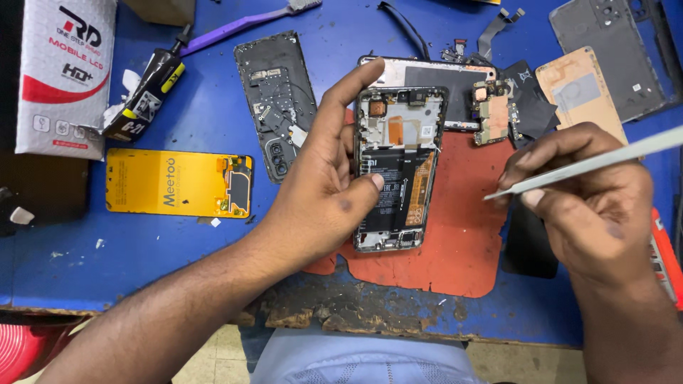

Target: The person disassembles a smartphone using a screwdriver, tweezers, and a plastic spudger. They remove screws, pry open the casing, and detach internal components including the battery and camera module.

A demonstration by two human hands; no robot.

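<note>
The counter (185,270) is painted blue, and its front edge is chipped and dark where the paint has come off. A flat orange-red mat (455,235) with wavy edges lies in the middle of it. Pale floor tiles show below the counter.

The left hand (320,192) holds an opened phone (397,167) over the mat. The fingers curl around the phone's left side, the thumb presses on its dark battery, and the first finger points up along the top corner. The phone has no back cover, so the black battery, an orange strip and small shiny metal parts show inside a thin dark frame.

The right hand (587,199) is just to the right of the phone, not touching it. Its fingers are pressed together, pinching thin silver tweezers (590,162). The pointed tip aims left, near the phone's right edge.

More flat things lie around. A yellow phone back (178,183) is on the left, with a white and red box (64,71) above it. A black glue tube (146,92) and a purple toothbrush (242,23) are near the top. A black inner cover (277,99) lies beside the left hand. A second open phone (427,75) lies behind the held one, and a small circuit board (492,110) sits next to it. A tan panel (580,89) and a grey back cover (605,50) are at the top right.
</note>
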